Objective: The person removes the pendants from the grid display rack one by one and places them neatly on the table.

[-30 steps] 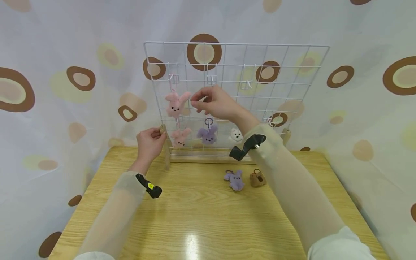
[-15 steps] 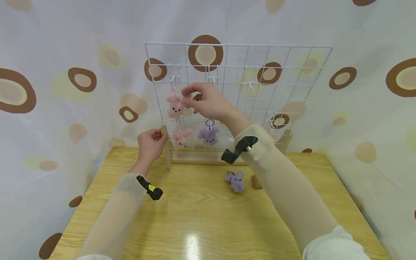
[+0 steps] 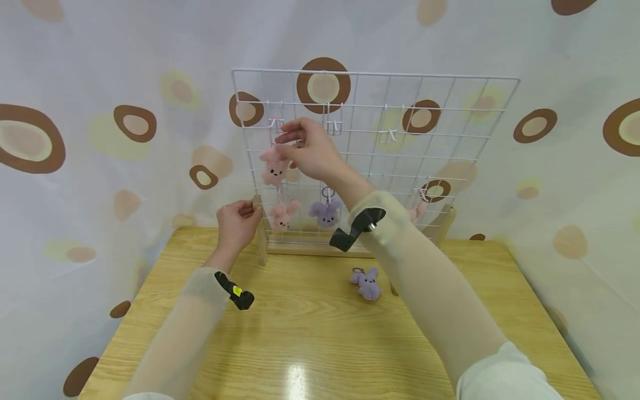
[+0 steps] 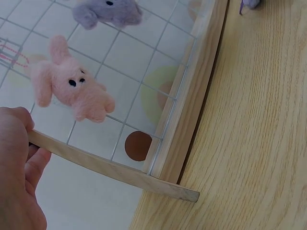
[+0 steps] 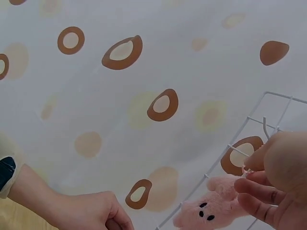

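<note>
Presently, a fuzzy pink plush keychain with long ears [image 3: 274,168] is located left of centre in the upper half of the head view, in front of a white wire grid panel [image 3: 372,105]. Its thin pink loop [image 5: 246,171] is pinched between thumb and fingertips of the right hand [image 3: 312,149]. A pale wooden upright [image 3: 262,240] at centre-left is gripped by the left hand [image 3: 237,225]. Below, a second pink plush [image 3: 283,217] is suspended; beside it, a fuzzy purple plush [image 3: 326,214] is hung.

Right grip [image 3: 311,149] at upper bunny [image 3: 273,170]
</note>
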`<state>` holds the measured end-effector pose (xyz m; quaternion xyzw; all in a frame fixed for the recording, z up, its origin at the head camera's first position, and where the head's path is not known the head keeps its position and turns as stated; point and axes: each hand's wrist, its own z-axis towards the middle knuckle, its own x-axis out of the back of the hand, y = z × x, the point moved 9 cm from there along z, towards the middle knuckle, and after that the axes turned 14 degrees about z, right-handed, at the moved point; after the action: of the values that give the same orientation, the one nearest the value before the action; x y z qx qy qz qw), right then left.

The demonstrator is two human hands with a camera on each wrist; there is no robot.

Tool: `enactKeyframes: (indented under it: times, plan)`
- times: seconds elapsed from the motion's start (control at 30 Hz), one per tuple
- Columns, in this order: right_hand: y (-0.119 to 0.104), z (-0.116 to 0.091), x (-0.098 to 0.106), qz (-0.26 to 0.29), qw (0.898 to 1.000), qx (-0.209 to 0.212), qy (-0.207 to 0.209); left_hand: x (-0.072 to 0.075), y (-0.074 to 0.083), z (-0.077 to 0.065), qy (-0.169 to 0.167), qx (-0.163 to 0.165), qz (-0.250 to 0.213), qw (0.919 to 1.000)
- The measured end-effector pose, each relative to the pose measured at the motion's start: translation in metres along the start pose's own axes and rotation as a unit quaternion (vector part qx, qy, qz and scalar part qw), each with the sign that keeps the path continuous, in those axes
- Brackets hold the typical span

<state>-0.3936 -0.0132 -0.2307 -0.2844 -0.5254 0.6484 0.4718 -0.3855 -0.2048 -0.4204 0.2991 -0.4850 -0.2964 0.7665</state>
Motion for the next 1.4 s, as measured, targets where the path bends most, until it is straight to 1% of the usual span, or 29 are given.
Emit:
enactKeyframes:
  times: [0.13,0.3,0.43,0.6,0.77,1.0,1.1,1.27,1.33,1.4]
  plan:
    - [-0.004,0.003,0.003,0.001,1.000,0.014,0.020,-0.001,0.001,0.002,0.003,-0.003,-0.002,1.0000]
    - [-0.012,0.008,0.002,-0.041,0.997,0.049,0.032,-0.001,0.001,0.003,0.003,0.001,0.000,1.0000]
    - [-0.020,0.010,0.002,-0.054,0.996,0.062,0.044,-0.002,0.001,0.003,0.003,0.002,0.002,1.0000]
    - [-0.029,0.010,0.002,-0.033,0.996,0.070,0.054,-0.002,0.003,0.004,0.004,0.001,0.001,1.0000]
    - [-0.040,0.006,0.002,0.001,0.996,0.081,0.048,-0.001,0.005,0.005,0.005,0.001,-0.004,1.0000]
    - [-0.047,-0.011,-0.002,0.023,0.995,0.101,0.012,-0.002,0.003,0.006,0.004,0.001,-0.009,0.9999]
    - [-0.045,-0.021,-0.003,0.028,0.995,0.096,-0.005,0.000,0.004,0.007,0.011,-0.009,-0.001,0.9999]
    - [-0.032,-0.042,0.000,0.022,0.996,0.076,-0.027,0.003,0.003,0.009,0.015,-0.014,0.006,0.9998]
    - [-0.023,-0.052,0.004,0.023,0.997,0.066,-0.034,0.003,0.002,0.008,0.013,-0.009,0.002,0.9999]
    - [-0.013,-0.063,0.008,0.022,0.997,0.065,-0.041,0.004,0.000,0.008,0.010,-0.003,-0.001,0.9999]
